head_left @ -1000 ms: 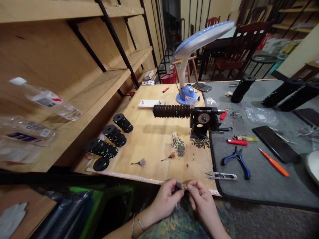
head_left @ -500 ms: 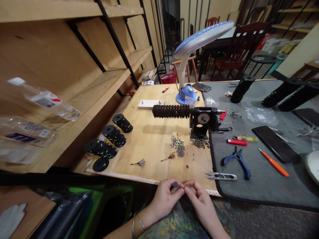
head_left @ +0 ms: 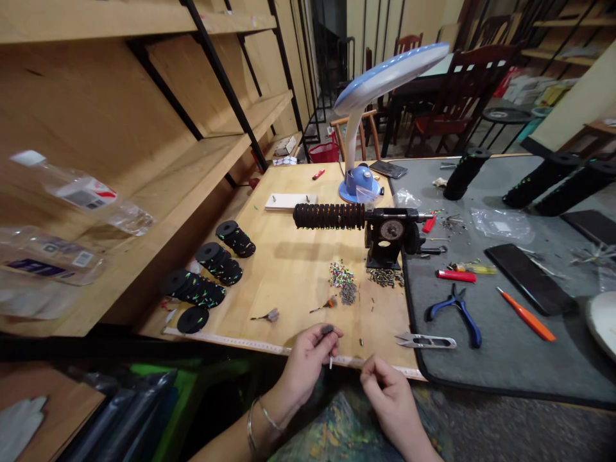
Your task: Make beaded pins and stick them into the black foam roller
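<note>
My left hand is closed in a pinch over the table's front edge, holding a small dark grey piece. A thin white end sticks out below its fingers. To the right, my right hand is apart from it, thumb and forefinger pressed together; whatever may be between them is too small to make out. One tiny metal piece lies on the wood between and beyond the hands. Farther back are two small feathery tufts, a grey one and an orange one, beside colourful beads and grey beads.
A black hand-cranked device carries a ribbed black roll. Black foam spools line the left side. On the grey mat lie snips, blue pliers and an orange pen-like tool. A lamp stands behind.
My hands have come apart. The left has moved up and slightly left with the grey piece, showing its white end; the right has shifted a little down and to the right.
</note>
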### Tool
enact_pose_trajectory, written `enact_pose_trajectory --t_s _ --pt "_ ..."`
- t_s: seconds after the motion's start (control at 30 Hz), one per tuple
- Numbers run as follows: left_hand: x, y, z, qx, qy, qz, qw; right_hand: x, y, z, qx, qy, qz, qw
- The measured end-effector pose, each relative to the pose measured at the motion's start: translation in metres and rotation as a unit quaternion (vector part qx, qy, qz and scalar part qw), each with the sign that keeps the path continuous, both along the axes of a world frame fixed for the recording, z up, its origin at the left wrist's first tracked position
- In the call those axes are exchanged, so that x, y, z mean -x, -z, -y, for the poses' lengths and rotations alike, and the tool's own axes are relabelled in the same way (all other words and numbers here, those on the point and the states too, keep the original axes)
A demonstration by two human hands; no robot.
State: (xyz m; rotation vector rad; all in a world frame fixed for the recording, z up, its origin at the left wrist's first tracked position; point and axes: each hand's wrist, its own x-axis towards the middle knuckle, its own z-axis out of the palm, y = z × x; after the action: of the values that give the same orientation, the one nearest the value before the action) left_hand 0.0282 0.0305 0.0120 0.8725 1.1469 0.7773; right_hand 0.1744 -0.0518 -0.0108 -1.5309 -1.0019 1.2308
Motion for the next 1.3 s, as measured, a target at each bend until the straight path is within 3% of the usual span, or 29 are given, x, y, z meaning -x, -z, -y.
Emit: enact_pose_trajectory --t_s 0.1,0.3,0.5,0.77,1.07,1.3 --pt "0.007 -0.003 -0.007 -0.010 -0.011 -0.014 1.000 -0.004 0.007 0.002 -0.001 0.012 -0.019 1.000" --pt "0.012 -0.005 0.003 -0.005 0.103 -0.029 0.994 -0.003 0.010 -0.001 0.029 0.037 -0.092 0.995" --pt "0.008 -0.004 0.021 0.048 0.162 -0.026 0.985 0.000 0.002 -0.006 0.040 0.058 -0.076 0.995" --pt "0.003 0.001 0.023 0.055 0.163 -0.038 0.984 -0.001 0.010 -0.002 0.052 0.017 -0.030 0.998" --pt "0.004 0.011 0.026 0.080 0.138 -0.010 0.987 0.005 0.000 -0.003 0.051 -0.020 -0.023 0.998" --pt "0.002 0.006 0.024 0.050 0.138 -0.035 0.988 0.006 0.009 0.001 0.037 -0.037 -0.040 0.998"
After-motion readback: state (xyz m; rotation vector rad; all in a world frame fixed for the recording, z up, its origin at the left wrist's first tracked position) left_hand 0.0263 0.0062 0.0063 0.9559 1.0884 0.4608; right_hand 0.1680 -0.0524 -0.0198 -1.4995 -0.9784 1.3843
